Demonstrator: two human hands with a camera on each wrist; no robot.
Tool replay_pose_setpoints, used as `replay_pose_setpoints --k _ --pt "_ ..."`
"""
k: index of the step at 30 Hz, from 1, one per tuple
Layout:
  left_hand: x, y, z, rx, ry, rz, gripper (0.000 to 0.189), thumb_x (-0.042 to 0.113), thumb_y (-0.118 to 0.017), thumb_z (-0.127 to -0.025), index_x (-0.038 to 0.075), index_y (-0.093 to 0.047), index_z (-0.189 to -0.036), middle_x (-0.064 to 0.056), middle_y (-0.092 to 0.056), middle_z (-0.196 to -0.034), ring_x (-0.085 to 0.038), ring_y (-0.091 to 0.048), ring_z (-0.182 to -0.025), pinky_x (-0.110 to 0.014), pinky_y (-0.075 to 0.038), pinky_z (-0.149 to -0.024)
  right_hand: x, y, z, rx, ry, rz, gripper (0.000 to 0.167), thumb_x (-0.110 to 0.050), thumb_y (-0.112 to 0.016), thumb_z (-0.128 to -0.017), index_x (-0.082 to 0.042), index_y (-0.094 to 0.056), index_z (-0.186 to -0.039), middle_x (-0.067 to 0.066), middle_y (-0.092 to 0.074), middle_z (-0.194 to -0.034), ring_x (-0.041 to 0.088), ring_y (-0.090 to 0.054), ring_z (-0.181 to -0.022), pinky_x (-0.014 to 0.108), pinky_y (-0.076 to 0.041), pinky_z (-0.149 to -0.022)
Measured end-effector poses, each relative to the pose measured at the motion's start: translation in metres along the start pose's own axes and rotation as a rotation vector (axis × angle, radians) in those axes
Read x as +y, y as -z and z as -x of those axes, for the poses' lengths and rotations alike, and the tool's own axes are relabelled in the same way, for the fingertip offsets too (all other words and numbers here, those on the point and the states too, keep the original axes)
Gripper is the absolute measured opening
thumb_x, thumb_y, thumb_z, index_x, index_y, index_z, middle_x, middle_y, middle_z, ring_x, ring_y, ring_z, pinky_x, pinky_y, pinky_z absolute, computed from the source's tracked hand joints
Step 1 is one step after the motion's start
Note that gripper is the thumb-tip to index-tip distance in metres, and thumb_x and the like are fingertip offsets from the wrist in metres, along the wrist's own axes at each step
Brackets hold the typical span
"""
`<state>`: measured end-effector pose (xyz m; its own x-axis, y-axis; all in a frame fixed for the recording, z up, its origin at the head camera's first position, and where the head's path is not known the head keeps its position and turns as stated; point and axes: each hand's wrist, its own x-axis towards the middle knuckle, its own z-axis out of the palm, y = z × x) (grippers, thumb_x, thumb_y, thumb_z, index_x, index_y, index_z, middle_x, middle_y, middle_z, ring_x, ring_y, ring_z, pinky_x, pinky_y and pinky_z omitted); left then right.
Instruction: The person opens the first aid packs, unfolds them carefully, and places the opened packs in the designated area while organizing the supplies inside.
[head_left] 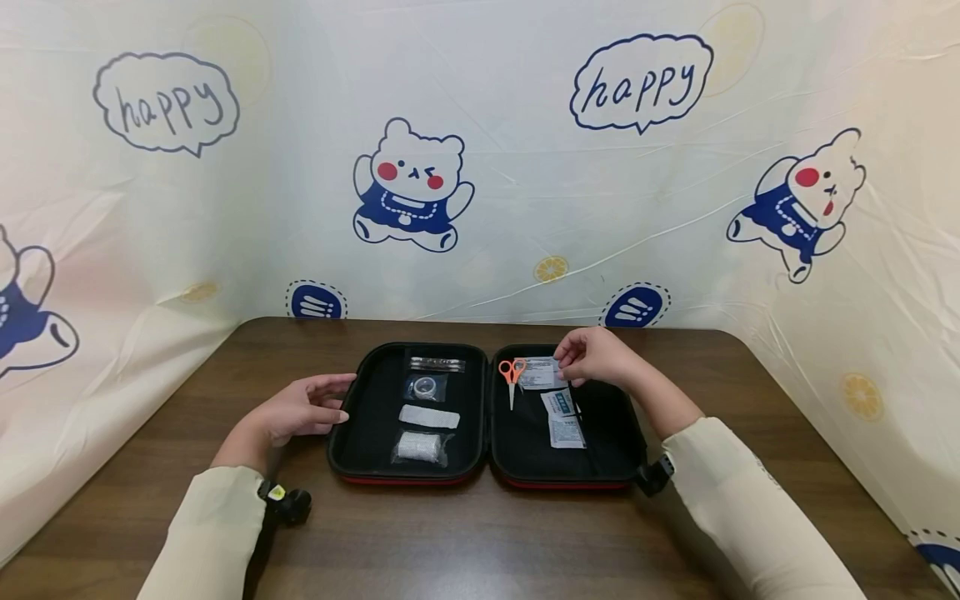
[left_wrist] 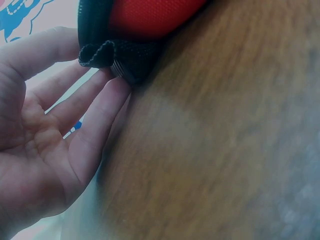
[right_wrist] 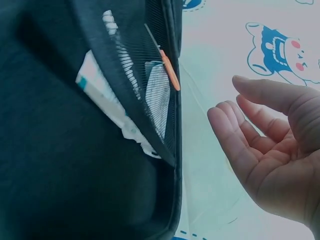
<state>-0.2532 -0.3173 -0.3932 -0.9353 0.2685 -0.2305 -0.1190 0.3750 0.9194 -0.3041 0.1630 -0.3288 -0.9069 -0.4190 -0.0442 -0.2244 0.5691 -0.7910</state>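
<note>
An open zip case (head_left: 408,479), black inside and red outside, lies on the table. My left hand (head_left: 303,408) touches its left edge, fingers fairly straight; in the left wrist view fingertips and thumb meet a black fabric loop (left_wrist: 135,57). Over the right half's back edge is my right hand (head_left: 596,357), its fingers loosely bent with nothing between them in the right wrist view. Nearby are orange-handled scissors (head_left: 512,383), a white printed packet (head_left: 540,373) and small white sachets (head_left: 566,432). The left half holds a bandage roll (head_left: 420,447), a white strip (head_left: 429,417), bagged tape (head_left: 424,387) and bagged tweezers (head_left: 437,364).
A brown wooden table (head_left: 465,550) carries the case. Pale printed cloth (head_left: 517,208) hangs behind and along both sides. A black mesh pocket (right_wrist: 137,65) lines part of the case's right half. A wrist camera (head_left: 288,502) sits by the left sleeve.
</note>
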Motion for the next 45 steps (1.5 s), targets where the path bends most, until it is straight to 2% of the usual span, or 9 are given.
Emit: replay_pose_setpoints --k 5,10,16,23,30,36,42,45 --pt "0.0 0.0 0.0 0.0 -0.004 0.004 0.078 0.011 -0.073 -0.087 0.005 -0.03 -0.152 -0.027 -0.027 -0.153 -0.039 -0.039 -0.128 -0.039 -0.054 -0.089 -0.003 0.0 -0.011 -0.002 0.0 0.001 0.026 0.001 -0.075 -0.083 0.006 -0.065 -0.107 0.011 -0.066 -0.09 0.02 -0.063 -0.078 0.037 -0.059 -0.07" --pt "-0.001 0.0 0.0 0.001 -0.003 0.0 0.078 0.012 -0.073 -0.087 0.005 -0.03 -0.152 -0.027 -0.027 -0.153 -0.04 -0.038 -0.129 -0.039 -0.054 -0.09 0.0 -0.002 -0.023 -0.009 -0.007 0.005 0.024 -0.002 -0.074 -0.085 0.002 -0.067 -0.107 0.014 -0.066 -0.097 0.02 -0.062 -0.084 0.035 -0.058 -0.072" --pt "-0.001 0.0 0.001 -0.001 -0.003 0.003 0.078 0.012 -0.073 -0.087 0.005 -0.03 -0.152 -0.027 -0.027 -0.153 -0.04 -0.038 -0.129 -0.04 -0.053 -0.09 0.002 -0.009 -0.036 -0.031 -0.017 -0.02 0.028 -0.001 -0.072 -0.086 0.006 -0.065 -0.112 0.019 -0.065 -0.106 0.02 -0.063 -0.088 0.04 -0.057 -0.078" --pt "-0.001 0.0 0.0 -0.001 0.0 0.003 0.078 0.012 -0.073 -0.087 0.005 -0.03 -0.152 -0.026 -0.027 -0.153 -0.04 -0.038 -0.129 -0.04 -0.053 -0.09 0.002 -0.02 -0.051 -0.025 -0.049 -0.038 0.033 -0.002 -0.071 -0.086 0.008 -0.063 -0.116 0.014 -0.067 -0.099 0.02 -0.064 -0.084 0.04 -0.057 -0.078" --pt "-0.001 0.0 -0.002 -0.001 -0.008 0.005 0.078 0.012 -0.073 -0.088 0.005 -0.03 -0.152 -0.027 -0.026 -0.153 -0.039 -0.037 -0.128 -0.039 -0.054 -0.089 0.005 -0.028 -0.062 -0.026 -0.082 -0.059 0.028 0.001 -0.066 -0.088 0.008 -0.064 -0.115 0.016 -0.066 -0.102 0.026 -0.067 -0.086 0.039 -0.058 -0.077" --pt "-0.001 0.0 -0.001 0.006 -0.006 -0.001 0.078 0.013 -0.074 -0.087 0.005 -0.03 -0.152 -0.027 -0.027 -0.152 -0.038 -0.038 -0.128 -0.038 -0.054 -0.089 0.009 -0.036 -0.069 -0.027 -0.114 -0.079 0.026 0.0 -0.069 -0.088 0.008 -0.066 -0.112 0.017 -0.069 -0.101 0.028 -0.07 -0.084 0.04 -0.058 -0.077" --pt "-0.001 0.0 -0.001 0.005 -0.009 0.003 0.079 0.012 -0.074 -0.087 0.004 -0.03 -0.152 -0.027 -0.028 -0.152 -0.037 -0.038 -0.126 -0.038 -0.054 -0.089 0.017 -0.045 -0.078 -0.004 -0.164 -0.151 0.022 0.0 -0.072 -0.086 0.006 -0.069 -0.107 0.015 -0.072 -0.096 0.021 -0.07 -0.074 0.036 -0.059 -0.071" --pt "-0.001 0.0 -0.001 0.007 -0.01 0.004 0.078 0.012 -0.074 -0.087 0.004 -0.031 -0.152 -0.027 -0.028 -0.151 -0.036 -0.039 -0.125 -0.037 -0.054 -0.088 0.017 -0.048 -0.08 0.015 -0.19 -0.196 0.017 0.004 -0.069 -0.086 0.007 -0.069 -0.103 0.015 -0.071 -0.092 0.017 -0.067 -0.068 0.033 -0.059 -0.068"
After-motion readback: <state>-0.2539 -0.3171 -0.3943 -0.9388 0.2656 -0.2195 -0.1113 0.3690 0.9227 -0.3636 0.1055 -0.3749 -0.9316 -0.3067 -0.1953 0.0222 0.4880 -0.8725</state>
